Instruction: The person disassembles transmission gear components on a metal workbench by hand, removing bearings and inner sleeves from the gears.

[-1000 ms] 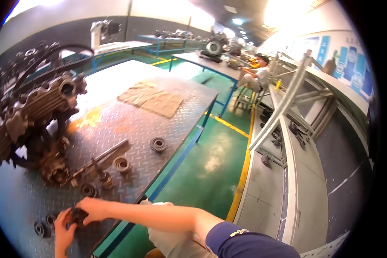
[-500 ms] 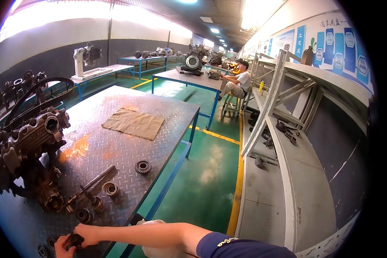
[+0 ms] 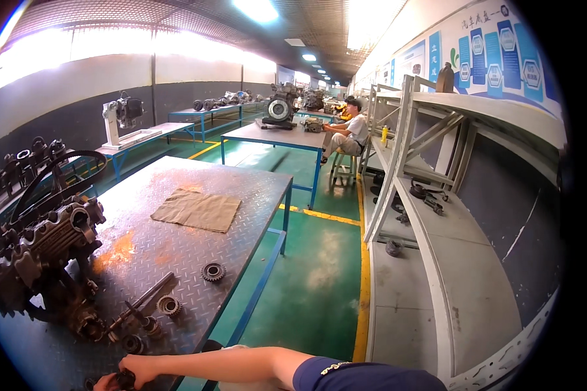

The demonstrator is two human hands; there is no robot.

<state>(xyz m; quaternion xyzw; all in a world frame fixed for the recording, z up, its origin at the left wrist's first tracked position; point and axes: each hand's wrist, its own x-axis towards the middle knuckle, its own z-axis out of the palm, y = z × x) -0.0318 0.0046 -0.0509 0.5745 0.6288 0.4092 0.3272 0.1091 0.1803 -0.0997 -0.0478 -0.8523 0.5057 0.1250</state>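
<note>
At the bottom edge, my right hand [image 3: 139, 369] is closed on a small dark metal part [image 3: 125, 379], too dark to name more exactly. My left hand [image 3: 103, 383] meets it from the left, fingers bent against the same part; the picture's edge cuts off most of this hand. Just beyond lie a dark ring gear [image 3: 134, 344], a short shaft with a gear [image 3: 151, 326] and a toothed gear [image 3: 169, 306]. A long metal shaft [image 3: 151, 290] lies slantwise behind them. Another gear [image 3: 213, 272] lies flat near the table's right edge.
The patterned metal table [image 3: 195, 251] carries a large engine block [image 3: 45, 247] at left and a brown cloth [image 3: 197, 210] farther back. A grey shelf rack [image 3: 398, 156] stands right of the green aisle. Farther off, a person [image 3: 349, 130] sits beside another table [image 3: 261, 135].
The view has tilted up, so the table and my hands appear lower, and less of my left hand shows. Both hands stay on the dark metal part.
</note>
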